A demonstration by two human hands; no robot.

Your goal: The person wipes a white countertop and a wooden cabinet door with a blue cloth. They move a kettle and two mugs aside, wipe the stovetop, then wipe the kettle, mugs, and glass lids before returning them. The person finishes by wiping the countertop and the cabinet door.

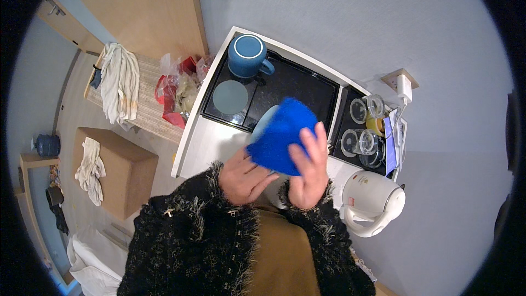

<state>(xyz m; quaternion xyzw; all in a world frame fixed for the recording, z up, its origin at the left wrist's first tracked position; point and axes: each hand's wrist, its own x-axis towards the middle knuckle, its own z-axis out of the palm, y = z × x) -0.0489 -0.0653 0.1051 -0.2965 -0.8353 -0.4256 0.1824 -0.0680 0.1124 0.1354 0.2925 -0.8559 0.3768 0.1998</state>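
Observation:
A bright blue cloth (285, 140) is in front of me over the white tray's near side. My right hand (308, 167) presses on it with spread, bent fingers, the thumb toward me. Behind the cloth, a pale blue round dish (264, 124) shows only part of its rim; whether it is a plate or a bowl is hidden. My left hand (244, 178) is closed at the dish's lower left, its fingertips partly under the cloth. Beyond the hands, a dark blue mug (247, 57) stands upside down beside a grey-green round disc (230, 97).
Under the mug lies a black tray (296, 79) on a white-edged stand (192, 145). Glass jars (366, 141) and a white electric kettle (370, 200) stand at the right, below a plugged-in white charger (404, 89). Plastic bags (181, 90) and a cardboard box (118, 172) are left.

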